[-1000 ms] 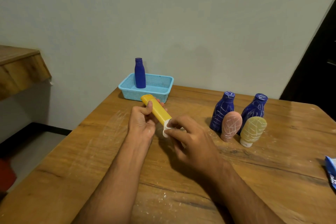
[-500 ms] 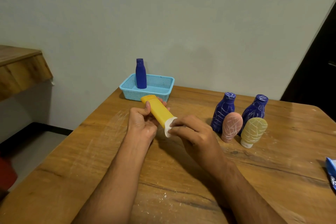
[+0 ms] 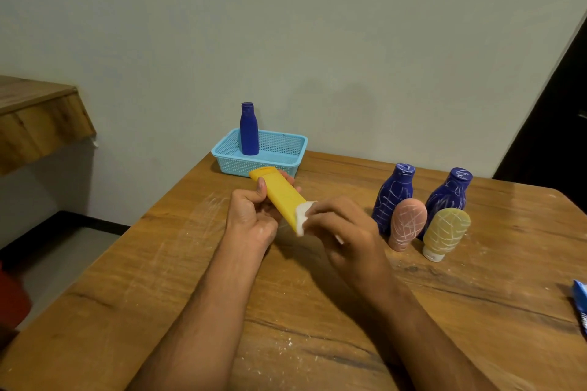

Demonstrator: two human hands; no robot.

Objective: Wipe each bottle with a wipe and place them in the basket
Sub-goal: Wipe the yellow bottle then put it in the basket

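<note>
Above the middle of the wooden table (image 3: 158, 279), a yellow bottle (image 3: 281, 195) was held tilted, its far end raised toward the basket; it was gripped around its middle by the left hand (image 3: 251, 219), the thumb laid on its upper face and the fingers curled beneath. At its near, lower end a white wipe (image 3: 302, 216) was pinched against it by the right hand (image 3: 343, 228), whose fingers were closed on the wipe. At the far edge of the table a light blue basket (image 3: 286, 165) was seen against the wall; one plain blue bottle (image 3: 248, 128) was stood upright in its left part. To the right of the hands four bottles were grouped, all streaked with white marks (scribbled lines); two dark blue bottles (image 3: 394, 194) (image 3: 448, 197) were stood behind; a pink bottle (image 3: 407, 224) and a pale yellow bottle (image 3: 444, 232) were set cap-down just in front of them. At the right edge of the frame part of a blue packet (image 3: 581, 305) was visible on the table.
</note>
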